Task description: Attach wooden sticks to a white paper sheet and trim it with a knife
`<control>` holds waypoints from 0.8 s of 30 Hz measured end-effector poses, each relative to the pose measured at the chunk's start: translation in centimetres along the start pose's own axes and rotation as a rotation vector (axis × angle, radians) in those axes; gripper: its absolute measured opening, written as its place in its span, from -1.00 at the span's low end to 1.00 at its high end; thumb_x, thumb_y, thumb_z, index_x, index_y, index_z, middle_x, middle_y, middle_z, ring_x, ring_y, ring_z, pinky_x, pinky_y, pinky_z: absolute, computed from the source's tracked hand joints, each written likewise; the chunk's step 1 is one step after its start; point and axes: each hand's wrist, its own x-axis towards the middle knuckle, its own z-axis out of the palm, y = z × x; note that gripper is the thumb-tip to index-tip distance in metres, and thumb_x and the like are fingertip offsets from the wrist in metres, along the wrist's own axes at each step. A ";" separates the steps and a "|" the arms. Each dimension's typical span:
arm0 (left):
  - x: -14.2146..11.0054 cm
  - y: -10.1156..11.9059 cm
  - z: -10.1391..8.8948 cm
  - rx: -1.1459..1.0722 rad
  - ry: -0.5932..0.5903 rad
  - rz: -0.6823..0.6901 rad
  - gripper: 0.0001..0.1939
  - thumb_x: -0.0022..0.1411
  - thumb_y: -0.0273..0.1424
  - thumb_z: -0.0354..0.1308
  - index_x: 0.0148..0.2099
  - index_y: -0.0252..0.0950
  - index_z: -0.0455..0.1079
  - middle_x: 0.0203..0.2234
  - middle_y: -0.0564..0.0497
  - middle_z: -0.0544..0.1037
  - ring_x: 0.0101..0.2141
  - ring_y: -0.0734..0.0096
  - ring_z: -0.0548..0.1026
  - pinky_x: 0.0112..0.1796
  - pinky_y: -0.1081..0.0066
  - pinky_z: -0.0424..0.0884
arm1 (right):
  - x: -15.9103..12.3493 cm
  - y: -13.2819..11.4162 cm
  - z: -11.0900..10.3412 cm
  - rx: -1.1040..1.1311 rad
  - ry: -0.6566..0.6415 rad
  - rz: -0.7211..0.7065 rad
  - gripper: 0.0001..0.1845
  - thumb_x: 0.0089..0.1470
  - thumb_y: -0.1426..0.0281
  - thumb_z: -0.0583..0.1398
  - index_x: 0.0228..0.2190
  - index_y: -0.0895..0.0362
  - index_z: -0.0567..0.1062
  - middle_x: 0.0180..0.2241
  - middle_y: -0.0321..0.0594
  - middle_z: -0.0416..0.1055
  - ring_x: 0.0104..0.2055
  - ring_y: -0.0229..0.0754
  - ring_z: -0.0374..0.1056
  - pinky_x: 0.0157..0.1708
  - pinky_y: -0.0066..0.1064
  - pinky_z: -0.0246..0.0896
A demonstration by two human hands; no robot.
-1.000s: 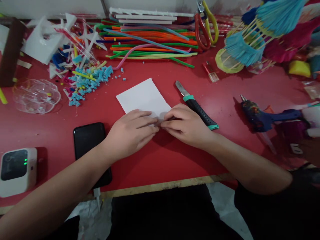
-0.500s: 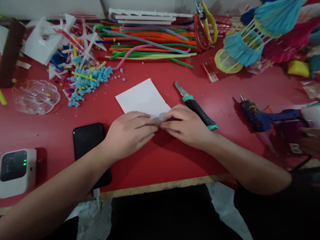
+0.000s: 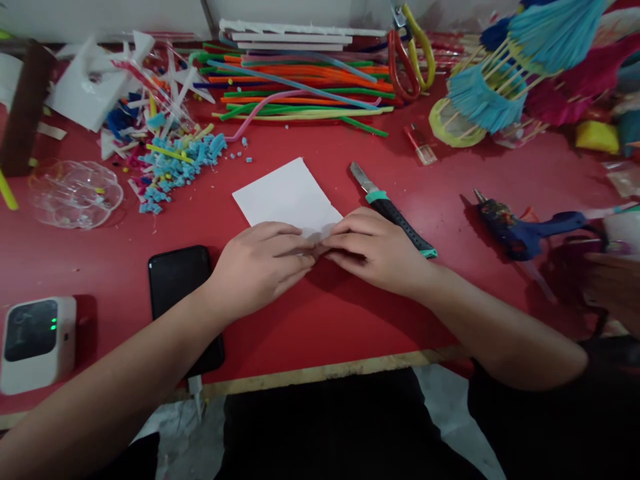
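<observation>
Sheet (image 3: pixel 290 193) mid-frame, flat, near edge hidden under fingers. L hand (image 3: pixel 267 263) bent over it, R hand (image 3: pixel 377 250) curled, tips abt. meeting; can't tell if either's pinching. Prob. best: light, even pressure, both sides, so paper doesn't skid or crease; mind the cutter (image 3: pixel 397 217), just beyond R hand. Table (image 3: pixel 300 333) red, pale worn rim at bottom ctr. Wall (image 3: pixel 300 10) greyish up top, floor (image 3: pixel 187 450) grey, lower L.
</observation>
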 end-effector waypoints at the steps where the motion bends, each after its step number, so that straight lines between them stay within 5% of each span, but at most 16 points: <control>1: 0.0 0.0 0.0 -0.007 0.002 0.000 -0.85 0.35 -0.40 0.16 -0.16 -0.26 0.57 -0.16 0.05 0.67 -0.11 0.25 0.59 -0.09 0.21 0.59 | 0.0 0.1 -0.2 0.001 0.000 0.002 -0.86 0.19 0.46 0.22 -0.22 0.18 0.59 -0.24 -0.14 0.52 -0.17 -0.15 0.37 -0.12 -0.26 0.31; 14: 0.2 0.1 0.1 -0.026 0.001 -0.016 -0.82 0.38 -0.39 0.13 -0.17 -0.24 0.58 -0.18 0.05 0.67 -0.11 0.30 0.59 -0.08 0.25 0.58 | 0.1 0.0 -0.6 -0.007 -0.015 0.037 -0.84 0.23 0.45 0.18 -0.27 0.13 0.59 -0.24 -0.17 0.54 -0.17 -0.16 0.41 -0.13 -0.27 0.34; 21: 0.1 0.1 0.2 -0.050 -0.001 -0.034 -0.81 0.39 -0.41 0.10 -0.13 -0.28 0.57 -0.14 0.01 0.67 -0.11 0.29 0.60 -0.08 0.25 0.57 | -0.5 1.0 -3.6 -0.389 -0.005 0.577 -0.61 0.15 0.22 0.21 -0.04 0.15 0.49 -0.10 0.04 0.46 0.00 0.15 0.38 -0.01 0.01 0.29; 24: 0.0 0.0 0.3 -0.063 -0.002 -0.031 -0.81 0.39 -0.42 0.10 -0.15 -0.29 0.56 -0.14 0.00 0.67 -0.13 0.31 0.61 -0.09 0.26 0.57 | -0.8 1.2 -4.1 -0.447 -0.093 0.670 -0.51 0.11 0.25 0.20 0.04 0.20 0.44 -0.11 0.07 0.46 -0.04 0.18 0.40 -0.06 0.00 0.29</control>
